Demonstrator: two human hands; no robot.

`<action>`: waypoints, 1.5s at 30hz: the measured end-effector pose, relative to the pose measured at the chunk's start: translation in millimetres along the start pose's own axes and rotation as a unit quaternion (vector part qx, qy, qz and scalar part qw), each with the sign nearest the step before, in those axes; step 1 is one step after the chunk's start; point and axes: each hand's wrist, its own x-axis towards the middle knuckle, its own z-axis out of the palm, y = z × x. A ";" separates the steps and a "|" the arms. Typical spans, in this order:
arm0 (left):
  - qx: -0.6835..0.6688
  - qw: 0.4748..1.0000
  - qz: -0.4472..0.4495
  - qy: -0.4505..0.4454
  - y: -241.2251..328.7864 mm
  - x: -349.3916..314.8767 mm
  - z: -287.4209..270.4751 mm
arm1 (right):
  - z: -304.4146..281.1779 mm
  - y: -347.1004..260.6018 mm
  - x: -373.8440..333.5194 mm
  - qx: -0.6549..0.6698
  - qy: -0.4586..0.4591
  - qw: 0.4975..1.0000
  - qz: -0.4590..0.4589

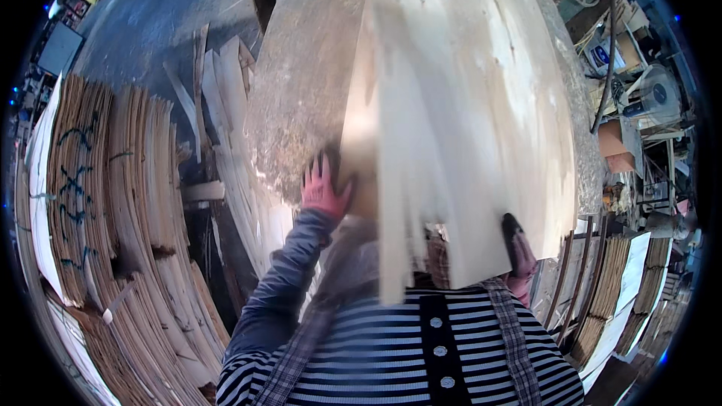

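Observation:
A large pale wood veneer sheet (466, 120) lies over the worktable (301, 83), its near end ragged and hanging toward my body. My right hand (520, 259), in a pink glove with dark fingertips, grips the sheet's near right corner, fingers on top; the thumb is hidden. My left hand (323, 188), gloved alike, has its fingers spread on the table to the left of the sheet. Beside that hand, a narrower pale veneer piece (359, 120) shows along the sheet's left edge. Motion blurs the sheet's left edge.
Tall stacks of veneer (143, 173) stand at my left, with loose veneer strips (226, 98) between them and the table. More stacked veneer (602, 301) is at the right. Behind it are a fan (658, 94) and a cardboard box (618, 146).

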 end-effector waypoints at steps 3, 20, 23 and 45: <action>0.019 0.995 -0.051 -0.081 6.3 -10.0 19.9 | 9.2 -0.9 39.6 -0.043 -0.016 0.998 -0.047; -0.165 0.977 -0.090 -0.099 64.1 -9.7 -23.7 | 148.4 134.4 311.3 -0.098 0.004 0.995 -0.003; -0.235 0.953 -0.141 -0.132 62.4 -3.4 -24.0 | 148.4 125.0 324.7 -0.143 0.029 0.989 0.014; -0.463 0.852 0.051 -0.240 116.1 -32.6 -129.2 | 5.7 18.4 -5.5 -0.060 0.061 0.996 0.025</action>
